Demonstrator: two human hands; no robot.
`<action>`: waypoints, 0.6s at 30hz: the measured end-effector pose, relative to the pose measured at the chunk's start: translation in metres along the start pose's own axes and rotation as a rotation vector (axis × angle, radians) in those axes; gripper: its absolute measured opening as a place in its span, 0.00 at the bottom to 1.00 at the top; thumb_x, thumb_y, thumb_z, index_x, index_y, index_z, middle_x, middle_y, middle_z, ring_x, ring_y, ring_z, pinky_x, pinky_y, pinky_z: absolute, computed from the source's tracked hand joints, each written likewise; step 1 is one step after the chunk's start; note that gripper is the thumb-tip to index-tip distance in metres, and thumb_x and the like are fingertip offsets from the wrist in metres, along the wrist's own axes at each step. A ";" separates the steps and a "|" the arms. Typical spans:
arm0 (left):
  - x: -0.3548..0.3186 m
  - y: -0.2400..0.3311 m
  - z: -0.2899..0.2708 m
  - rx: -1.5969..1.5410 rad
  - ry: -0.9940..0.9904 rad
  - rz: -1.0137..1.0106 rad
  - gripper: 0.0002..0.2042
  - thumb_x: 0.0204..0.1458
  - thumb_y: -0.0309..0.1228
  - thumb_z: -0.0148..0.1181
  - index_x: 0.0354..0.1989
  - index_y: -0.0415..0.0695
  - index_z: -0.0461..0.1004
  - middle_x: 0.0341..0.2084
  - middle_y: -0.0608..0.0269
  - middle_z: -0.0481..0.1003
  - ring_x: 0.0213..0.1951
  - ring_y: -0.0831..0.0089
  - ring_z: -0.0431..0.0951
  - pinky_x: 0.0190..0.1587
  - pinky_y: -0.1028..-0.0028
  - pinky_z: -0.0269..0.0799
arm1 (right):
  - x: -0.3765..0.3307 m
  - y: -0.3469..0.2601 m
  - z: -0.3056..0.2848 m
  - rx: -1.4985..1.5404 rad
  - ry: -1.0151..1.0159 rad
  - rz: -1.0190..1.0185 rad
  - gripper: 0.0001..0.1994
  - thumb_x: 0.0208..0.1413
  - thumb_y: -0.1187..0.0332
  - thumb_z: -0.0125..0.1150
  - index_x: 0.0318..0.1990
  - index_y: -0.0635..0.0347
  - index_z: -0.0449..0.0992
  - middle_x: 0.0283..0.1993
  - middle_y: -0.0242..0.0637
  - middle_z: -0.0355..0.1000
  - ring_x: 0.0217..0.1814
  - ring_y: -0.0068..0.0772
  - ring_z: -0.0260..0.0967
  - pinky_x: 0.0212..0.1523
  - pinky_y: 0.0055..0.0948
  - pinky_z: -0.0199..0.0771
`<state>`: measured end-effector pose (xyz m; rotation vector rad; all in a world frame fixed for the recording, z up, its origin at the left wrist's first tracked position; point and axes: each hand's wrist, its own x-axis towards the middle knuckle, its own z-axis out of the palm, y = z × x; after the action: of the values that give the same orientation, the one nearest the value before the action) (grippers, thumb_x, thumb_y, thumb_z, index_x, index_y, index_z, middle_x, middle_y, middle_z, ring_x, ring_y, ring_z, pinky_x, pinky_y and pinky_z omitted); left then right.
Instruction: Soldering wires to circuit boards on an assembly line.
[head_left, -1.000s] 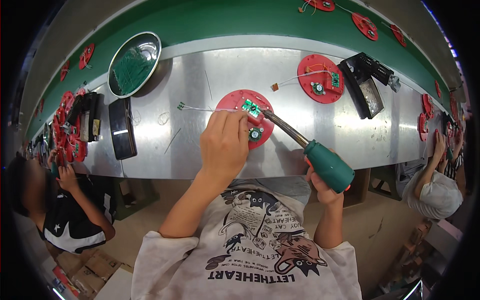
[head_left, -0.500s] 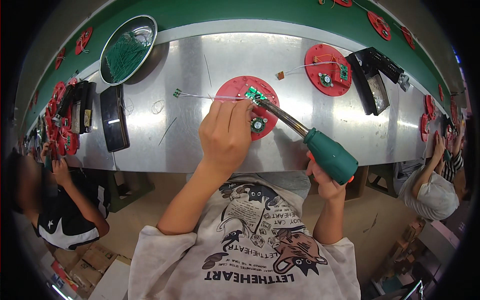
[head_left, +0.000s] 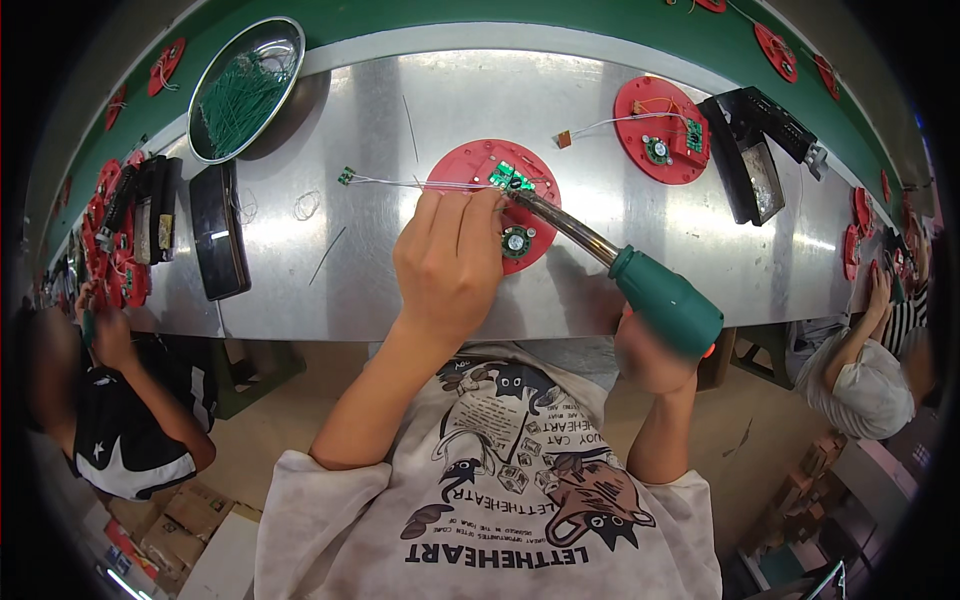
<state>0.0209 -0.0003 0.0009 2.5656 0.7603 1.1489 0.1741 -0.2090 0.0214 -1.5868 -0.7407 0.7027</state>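
Observation:
A round red plastic part (head_left: 455, 165) lies on the metal bench in front of me, carrying a green circuit board (head_left: 508, 178) and a small round speaker (head_left: 516, 242). My left hand (head_left: 448, 265) is closed at the board's left edge, its fingertips pinching thin white wires (head_left: 410, 184). These wires run left to a tiny green board (head_left: 346, 176). My right hand (head_left: 655, 355) grips the green handle of a soldering iron (head_left: 665, 300) from below. Its metal tip touches or nearly touches the circuit board beside my left fingertips; the exact contact is too small to tell.
A metal bowl of green wires (head_left: 243, 100) stands at the far left, with a dark phone (head_left: 220, 235) below it. On the right lie another red part (head_left: 640, 105) and a black soldering stand (head_left: 745, 150). Co-workers sit on both sides. Loose wire bits lie left.
The whole view has shifted slightly, so the bench things sit a little higher. Both hands keep their holds, and the iron's tip stays at the circuit board.

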 end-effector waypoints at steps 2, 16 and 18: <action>0.000 0.000 -0.001 -0.001 -0.006 -0.004 0.07 0.51 0.17 0.65 0.39 0.36 0.80 0.28 0.56 0.76 0.29 0.58 0.75 0.30 0.63 0.71 | 0.001 0.000 -0.005 0.003 -0.042 0.011 0.12 0.49 0.75 0.69 0.41 0.71 0.80 0.32 0.40 0.76 0.28 0.29 0.69 0.29 0.27 0.70; 0.001 0.001 -0.004 0.009 -0.023 0.000 0.07 0.51 0.19 0.66 0.39 0.37 0.80 0.29 0.57 0.76 0.30 0.58 0.75 0.31 0.63 0.72 | -0.002 0.000 -0.002 0.144 -0.014 -0.113 0.22 0.60 0.65 0.61 0.56 0.75 0.74 0.46 0.53 0.74 0.24 0.33 0.70 0.23 0.27 0.71; 0.002 0.001 -0.001 -0.039 0.001 0.007 0.08 0.52 0.19 0.65 0.41 0.35 0.80 0.30 0.56 0.76 0.30 0.58 0.74 0.32 0.63 0.71 | -0.003 0.001 -0.002 0.142 -0.009 -0.111 0.22 0.60 0.65 0.61 0.56 0.74 0.74 0.46 0.53 0.74 0.24 0.33 0.70 0.23 0.27 0.71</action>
<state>0.0213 0.0000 0.0028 2.5379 0.7223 1.1559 0.1744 -0.2126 0.0210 -1.4039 -0.7628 0.6663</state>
